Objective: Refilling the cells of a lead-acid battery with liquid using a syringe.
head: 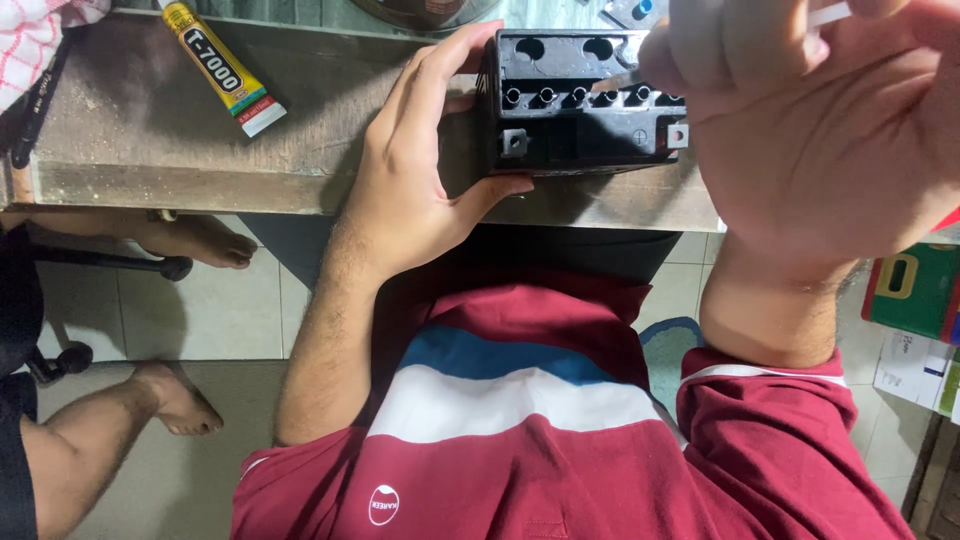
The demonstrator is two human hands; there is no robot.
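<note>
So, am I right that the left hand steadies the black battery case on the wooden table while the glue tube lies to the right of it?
Not quite: in the head view the glue tube lies left of the black battery case. The left hand does steady it on the wooden table.

Quick tally: 1 black boxy plastic battery casing (580, 110) w/ 6 round cell holes in a row, 2 metal square terminals; 1 yellow glue tube w/ white cap (222, 67); 2 bare hands on it; 2 bare feet of another person on floor.
</note>
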